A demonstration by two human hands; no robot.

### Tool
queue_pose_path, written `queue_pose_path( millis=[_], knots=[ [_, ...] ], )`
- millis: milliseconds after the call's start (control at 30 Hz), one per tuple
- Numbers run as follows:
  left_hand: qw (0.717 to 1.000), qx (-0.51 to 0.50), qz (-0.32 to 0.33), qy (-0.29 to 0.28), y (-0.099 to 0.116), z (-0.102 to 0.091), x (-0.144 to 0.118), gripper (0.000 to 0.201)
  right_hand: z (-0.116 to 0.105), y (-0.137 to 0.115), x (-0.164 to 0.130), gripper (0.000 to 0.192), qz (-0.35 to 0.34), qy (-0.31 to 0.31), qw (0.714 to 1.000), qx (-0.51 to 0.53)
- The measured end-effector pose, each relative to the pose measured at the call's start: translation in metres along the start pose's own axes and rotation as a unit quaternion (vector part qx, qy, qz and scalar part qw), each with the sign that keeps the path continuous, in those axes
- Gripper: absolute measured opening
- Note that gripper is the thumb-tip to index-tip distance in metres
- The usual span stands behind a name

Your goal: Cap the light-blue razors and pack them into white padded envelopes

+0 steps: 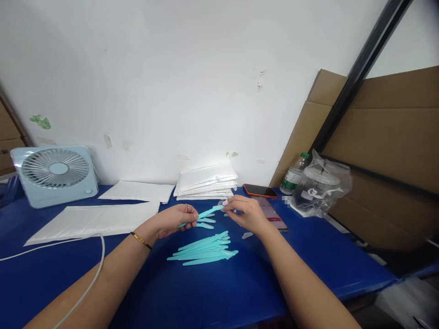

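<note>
At the middle of the blue table (240, 292), both hands are meeting over a loose heap of teal sticks (206, 250). The left hand (174, 220) is pinching the lower end of one teal stick (206, 214), fingers closed round it, while the right hand (248, 214) is nipping the upper tip between thumb and forefinger. That stick is running from eight o'clock up to two o'clock, spanning the gap between the two hands. The heap is lying just below, at six o'clock from the hands, its sticks pointing roughly the same way; two more loose sticks (205, 223) are resting just under the left fingers. The right hand is hovering over a phone (274, 214) at its three o'clock side. Open blue cloth is stretching toward the near edge, giving free room. A white cable (98, 269) is trailing at eight o'clock, flat white mailers (96, 219) at ten, and a small fan (56, 176) beyond them.
</note>
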State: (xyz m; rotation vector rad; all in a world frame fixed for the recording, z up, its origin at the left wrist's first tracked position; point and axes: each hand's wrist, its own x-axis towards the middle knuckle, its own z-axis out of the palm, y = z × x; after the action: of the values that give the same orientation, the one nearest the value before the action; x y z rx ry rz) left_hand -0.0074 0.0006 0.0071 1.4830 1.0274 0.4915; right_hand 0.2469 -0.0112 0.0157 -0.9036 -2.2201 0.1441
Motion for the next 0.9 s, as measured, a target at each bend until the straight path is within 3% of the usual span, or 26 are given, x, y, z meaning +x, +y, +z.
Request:
queue_pose_path(
  millis=[67,200,267,333,467,533,767,900],
  knots=[
    [0.989,0.128,0.03,0.07,-0.005,-0.003,0.003,0.016,-0.008,0.007,-0.002,0.014,0.058,-0.01,0.998,-0.004],
    [0.913,0.366,0.035,0.178,-0.012,-0.007,0.008,0.013,-0.019,0.025,-0.007,0.008,0.235,-0.095,0.965,-0.065],
    [0.885,0.414,0.06,0.204,-0.01,-0.003,0.007,0.015,-0.016,0.029,-0.009,0.012,0.322,-0.156,0.931,-0.068],
    [0.88,0.421,0.092,0.199,-0.007,0.005,0.003,0.02,-0.01,0.031,-0.01,0.011,0.363,-0.186,0.911,-0.058],
    [0.904,0.402,0.112,0.093,-0.001,0.027,-0.004,0.025,0.001,0.031,-0.009,0.004,0.31,-0.185,0.93,-0.064],
    [0.906,0.402,0.112,0.066,-0.002,0.035,-0.006,0.02,0.003,0.033,-0.009,0.005,0.292,-0.186,0.937,-0.047],
    [0.899,0.417,0.111,0.071,-0.005,0.035,-0.003,0.015,-0.004,0.032,-0.008,0.022,0.309,-0.123,0.911,0.242],
    [0.892,0.433,0.105,0.079,-0.006,0.034,-0.002,0.009,-0.008,0.033,-0.007,0.028,0.302,-0.133,0.893,0.306]
  ],
)
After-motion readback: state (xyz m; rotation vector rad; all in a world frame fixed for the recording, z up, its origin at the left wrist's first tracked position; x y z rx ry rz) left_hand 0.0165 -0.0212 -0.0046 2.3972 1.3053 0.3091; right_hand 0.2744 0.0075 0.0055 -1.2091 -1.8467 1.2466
